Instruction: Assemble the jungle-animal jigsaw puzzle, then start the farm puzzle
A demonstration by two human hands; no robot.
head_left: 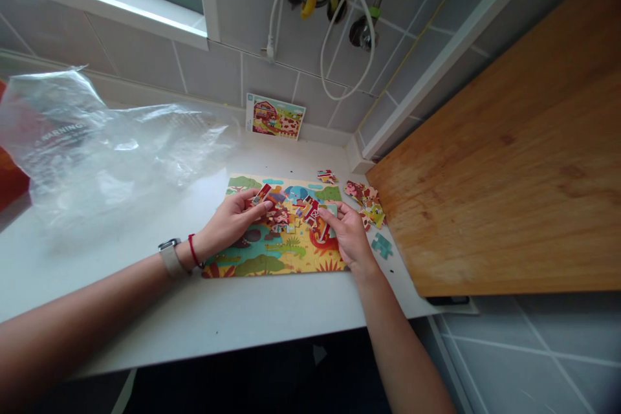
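My left hand, with a watch and a red cord at the wrist, pinches a small red puzzle piece between thumb and fingers. Opposite it, my right hand grips a pale green puzzle piece. Both are above an animal-patterned puzzle lying flat on the white counter. Between the hands are several farm-pattern pieces, among them a red barn piece; whether these are held or lie on the puzzle I cannot tell. My fingers partly cover the puzzle's middle.
Loose puzzle pieces are heaped at the right, near a teal piece and a wooden board. A farm picture card leans on the tiled wall. Clear plastic wrapping covers the counter's left side. Cables hang above.
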